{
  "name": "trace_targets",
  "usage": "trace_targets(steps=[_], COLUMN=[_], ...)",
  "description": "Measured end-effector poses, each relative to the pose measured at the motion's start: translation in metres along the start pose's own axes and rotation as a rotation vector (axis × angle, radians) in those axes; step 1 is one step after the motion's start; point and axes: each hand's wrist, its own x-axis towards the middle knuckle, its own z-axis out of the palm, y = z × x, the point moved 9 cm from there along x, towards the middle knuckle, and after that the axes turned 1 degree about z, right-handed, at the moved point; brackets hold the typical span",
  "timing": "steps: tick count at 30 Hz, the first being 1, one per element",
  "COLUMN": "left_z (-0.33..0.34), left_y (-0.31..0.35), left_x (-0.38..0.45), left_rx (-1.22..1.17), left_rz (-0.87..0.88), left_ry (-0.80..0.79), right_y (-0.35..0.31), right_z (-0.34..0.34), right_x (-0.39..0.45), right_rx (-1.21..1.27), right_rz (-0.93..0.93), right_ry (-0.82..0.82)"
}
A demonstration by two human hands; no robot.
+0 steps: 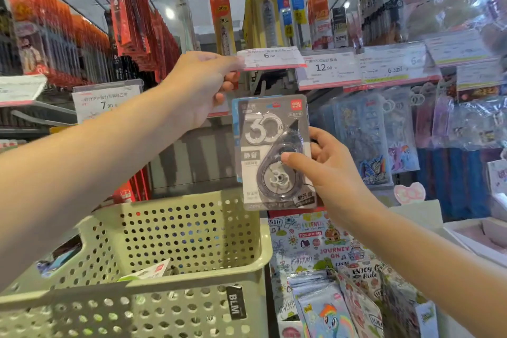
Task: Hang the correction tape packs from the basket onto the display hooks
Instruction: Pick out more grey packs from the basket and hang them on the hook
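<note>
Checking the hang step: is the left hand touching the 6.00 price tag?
Touching. The head view shows the left hand pinching the left edge of the price tag and tipping it up, with no gap between fingers and tag.

above the right hand [333, 170] fingers the correction tape pack [274, 152] fills the gap up to the price tag [271, 59] that the left hand [203, 88] fingers pinch. right of those fingers, hanging packs [365, 140] crowd close. below them the basket [175, 280] mouth stands open.
</note>
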Motion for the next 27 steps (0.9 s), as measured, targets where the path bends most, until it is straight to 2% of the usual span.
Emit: trace_targets(steps=[6, 13, 27], left_z=[0.001, -0.001, 0.000], left_y=[-0.003, -0.001, 0.000], left_x=[0.002, 0.001, -0.001], left_rx=[-0.010, 0.007, 0.032], left_rz=[-0.074, -0.073, -0.081], left_ry=[0.008, 0.006, -0.014], right_y=[-0.007, -0.007, 0.010], right_z=[0.008, 0.009, 0.007], right_x=[0.016, 0.032, 0.042], right_rx=[0.036, 0.132, 0.101], right_rz=[-0.036, -0.045, -0.001], right_ry=[-0.041, -0.025, -0.019])
